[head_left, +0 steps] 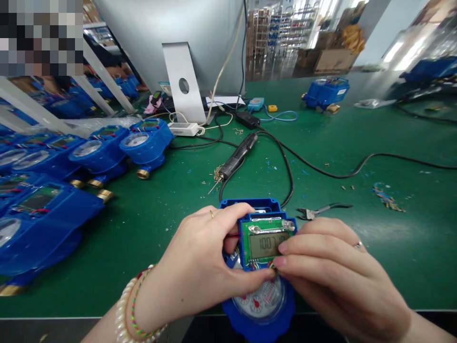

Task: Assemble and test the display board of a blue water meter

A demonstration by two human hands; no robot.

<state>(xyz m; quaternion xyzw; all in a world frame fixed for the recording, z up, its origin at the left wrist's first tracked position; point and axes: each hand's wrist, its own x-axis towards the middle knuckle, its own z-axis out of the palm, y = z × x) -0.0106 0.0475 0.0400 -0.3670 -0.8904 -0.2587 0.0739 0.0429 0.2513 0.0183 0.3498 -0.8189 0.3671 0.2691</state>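
Head view: at 6 o'clock, left hand [200, 269] from 9 and right hand [332, 274] from 3 pinch the board [266, 244] on the meter [259, 307]. Best press evenly, keeping wires [263, 267] tucked under, not trapped.

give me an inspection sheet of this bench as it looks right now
surface: green mat, flecked with small scraps
job's things: display module showing digits, held over a blue water meter at the near edge
clutter: electric screwdriver, screws, cutters, wire scraps
grippers: left hand and right hand both pinch the display module
cables: black cable loops from the screwdriver across the mat
surroundings: row of meters at left, monitor back, shelves behind
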